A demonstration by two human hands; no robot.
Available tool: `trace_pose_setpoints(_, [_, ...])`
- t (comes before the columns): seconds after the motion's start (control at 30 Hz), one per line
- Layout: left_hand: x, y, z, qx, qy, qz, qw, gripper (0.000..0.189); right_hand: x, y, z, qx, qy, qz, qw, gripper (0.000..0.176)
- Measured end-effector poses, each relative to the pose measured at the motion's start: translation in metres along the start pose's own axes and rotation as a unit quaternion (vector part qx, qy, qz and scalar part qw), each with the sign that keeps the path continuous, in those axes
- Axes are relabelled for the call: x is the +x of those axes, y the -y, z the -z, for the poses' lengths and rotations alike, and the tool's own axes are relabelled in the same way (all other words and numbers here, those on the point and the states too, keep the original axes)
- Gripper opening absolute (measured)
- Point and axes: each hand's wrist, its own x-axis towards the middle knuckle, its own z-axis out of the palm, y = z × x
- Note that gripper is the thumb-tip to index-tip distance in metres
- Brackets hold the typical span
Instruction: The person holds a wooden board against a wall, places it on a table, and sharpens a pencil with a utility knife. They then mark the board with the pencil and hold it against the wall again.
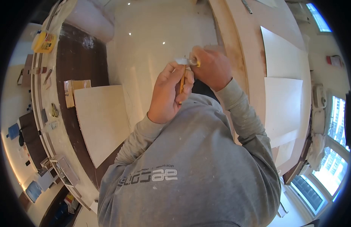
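My left hand (170,89) is closed around an orange pencil (182,84), which stands nearly upright in front of my chest with its tip upward. My right hand (213,67) is a fist around a bladed tool (192,61) with a pale, flat end and a bit of yellow near my fingers. The flat end lies against the upper part of the pencil, close to my left thumb and fingertips. Most of the tool's handle is hidden inside my right fist, so its exact kind does not show.
On the right, white sheets (283,106) lie on a long bench (255,53). A pale board (102,121) and a cardboard piece (69,94) rest on a dark surface at left. Beyond are a yellow tub (44,41) and pliers-like tool (54,110). Pale floor (145,45) stretches ahead.
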Motion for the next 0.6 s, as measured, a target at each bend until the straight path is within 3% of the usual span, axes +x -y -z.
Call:
trace_pose_setpoints(0.1, [-0.002,0.001,-0.007,0.009,-0.024,-0.004,1.0,0.019,-0.005,-0.006,-0.006,-0.013,-0.011,0.025,1.0,0.017])
trace_pose_setpoints(0.2, [-0.003,0.001,-0.004,0.023,-0.013,0.003,1.0,0.018,-0.001,-0.024,-0.011,-0.068,-0.005,-0.039,0.997,0.016])
trace_pose_setpoints(0.3, [-0.002,0.004,-0.004,0.012,-0.011,0.012,1.0,0.018,-0.007,-0.017,-0.004,0.0,-0.027,0.011,1.0,0.016])
trace_pose_setpoints(0.4, [-0.002,0.006,-0.004,0.012,-0.004,0.009,1.0,0.019,-0.009,-0.02,-0.009,-0.014,-0.006,0.0,1.0,0.016])
trace_pose_setpoints(0.47, [-0.003,0.005,-0.004,0.018,-0.013,0.013,1.0,0.019,-0.007,-0.043,-0.015,-0.035,0.003,-0.044,0.998,0.018])
trace_pose_setpoints(0.6, [-0.001,0.008,-0.001,0.028,-0.023,0.005,0.999,0.021,-0.006,-0.028,0.001,0.002,0.039,-0.074,0.996,0.024])
